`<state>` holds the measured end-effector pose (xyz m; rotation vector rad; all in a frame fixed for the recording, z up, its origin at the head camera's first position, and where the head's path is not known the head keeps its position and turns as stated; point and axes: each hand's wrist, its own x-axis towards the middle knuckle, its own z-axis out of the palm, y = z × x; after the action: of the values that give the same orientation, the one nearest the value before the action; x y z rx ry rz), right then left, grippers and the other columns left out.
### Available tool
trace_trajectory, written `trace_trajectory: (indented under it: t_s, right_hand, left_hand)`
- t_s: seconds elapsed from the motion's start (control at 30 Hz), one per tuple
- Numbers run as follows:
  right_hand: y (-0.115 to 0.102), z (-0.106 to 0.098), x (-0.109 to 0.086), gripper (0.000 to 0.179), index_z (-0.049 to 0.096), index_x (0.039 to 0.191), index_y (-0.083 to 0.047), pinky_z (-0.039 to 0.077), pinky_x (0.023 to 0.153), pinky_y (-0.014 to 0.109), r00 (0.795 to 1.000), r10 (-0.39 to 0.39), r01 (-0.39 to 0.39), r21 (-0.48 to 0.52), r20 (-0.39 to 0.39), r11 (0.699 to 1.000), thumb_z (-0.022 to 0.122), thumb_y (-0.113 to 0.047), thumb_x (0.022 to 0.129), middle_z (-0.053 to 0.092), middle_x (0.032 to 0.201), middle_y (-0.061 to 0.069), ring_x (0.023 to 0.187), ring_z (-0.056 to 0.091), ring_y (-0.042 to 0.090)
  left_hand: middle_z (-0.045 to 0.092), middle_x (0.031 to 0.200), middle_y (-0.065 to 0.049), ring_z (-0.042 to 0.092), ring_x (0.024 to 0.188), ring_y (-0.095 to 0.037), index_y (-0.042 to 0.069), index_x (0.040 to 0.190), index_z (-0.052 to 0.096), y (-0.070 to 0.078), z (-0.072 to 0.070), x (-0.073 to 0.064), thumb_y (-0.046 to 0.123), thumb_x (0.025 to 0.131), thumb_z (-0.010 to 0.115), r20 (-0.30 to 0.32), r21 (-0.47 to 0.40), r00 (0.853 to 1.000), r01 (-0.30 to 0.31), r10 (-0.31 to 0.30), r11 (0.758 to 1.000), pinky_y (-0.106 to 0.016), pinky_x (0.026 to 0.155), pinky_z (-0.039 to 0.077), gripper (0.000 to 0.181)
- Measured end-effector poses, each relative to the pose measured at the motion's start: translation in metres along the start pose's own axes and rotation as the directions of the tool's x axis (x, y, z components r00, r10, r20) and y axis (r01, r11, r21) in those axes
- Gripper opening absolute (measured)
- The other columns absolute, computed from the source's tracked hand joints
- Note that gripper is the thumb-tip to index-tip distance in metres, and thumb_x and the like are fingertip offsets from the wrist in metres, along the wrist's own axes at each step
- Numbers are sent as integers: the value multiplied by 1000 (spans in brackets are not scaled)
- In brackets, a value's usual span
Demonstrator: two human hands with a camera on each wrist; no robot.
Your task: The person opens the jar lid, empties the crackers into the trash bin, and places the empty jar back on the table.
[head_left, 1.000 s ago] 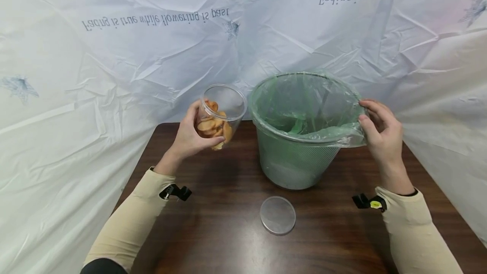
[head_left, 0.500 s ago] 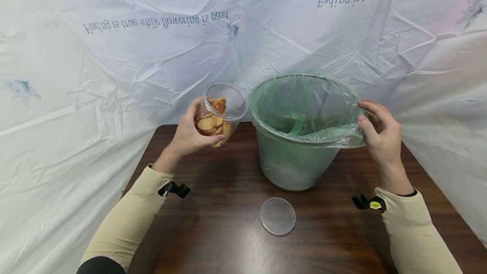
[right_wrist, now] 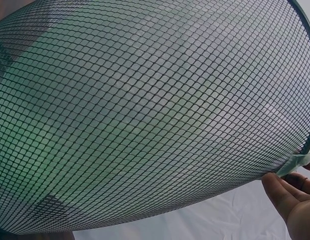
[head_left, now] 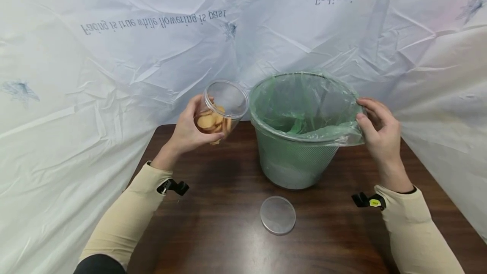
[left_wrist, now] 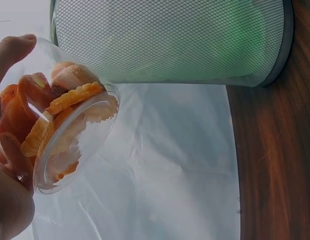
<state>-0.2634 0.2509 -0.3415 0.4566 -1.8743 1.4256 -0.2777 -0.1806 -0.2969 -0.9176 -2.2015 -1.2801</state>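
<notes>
In the head view my left hand [head_left: 186,132] grips a clear plastic cup [head_left: 232,102], tilted with its open mouth toward the bin. Round, golden cracker-like snacks [head_left: 209,122] fill its lower part; the left wrist view shows the snacks [left_wrist: 70,100] through the wall, some with wavy edges. The mesh wastebasket [head_left: 296,162] stands to the cup's right, lined with a thin green plastic bag [head_left: 304,100] folded over its rim. At the rim's right side my right hand [head_left: 380,134] pinches the bag's edge between thumb and fingers.
A clear round lid [head_left: 277,215] lies on the dark wooden table [head_left: 213,231] in front of the wastebasket. White plastic sheeting [head_left: 152,62] with printed writing hangs behind the table and along both sides.
My left hand has raised the cup slightly and shifted it a little closer to the wastebasket. The snacks have settled lower in it. My right hand stays at the bag's edge.
</notes>
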Motion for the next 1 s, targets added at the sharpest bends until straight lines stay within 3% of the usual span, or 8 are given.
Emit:
trace_trajectory:
  t_s: [0.13,0.33,0.8,1.0]
  right_hand:
    - [-1,2,2,32,59,115,7,39,97,24,1000,-3,3,15,0,1000,58,-4,86,54,119,14,112,50,19]
    - [0,2,3,32,59,115,7,40,95,23,1000,-19,19,12,1,1000,58,-5,85,54,118,15,111,51,21]
    - [1,1,1,32,59,114,8,40,95,23,1000,-9,10,26,-16,1000,59,-4,85,55,117,14,112,50,21]
    - [0,1,0,32,58,115,9,40,95,22,1000,-11,11,27,-16,1000,58,-4,86,54,118,14,112,50,20]
  left_hand:
    - [52,122,-15,54,105,-22,-4,127,39,1,-2,3,3,50,87,-2,23,1000,2,-2,1000,-37,89,44,91]
    - [54,120,-19,55,106,-23,-5,129,37,3,-2,7,5,50,88,7,52,1000,-20,19,998,-42,89,44,94]
    - [53,116,-18,55,102,-29,-4,130,37,10,-4,14,9,48,89,18,142,999,-47,45,989,-41,88,44,98]
    - [53,113,-16,58,100,-28,-4,129,36,12,-5,14,7,48,89,30,137,998,-52,48,989,-39,88,46,97]
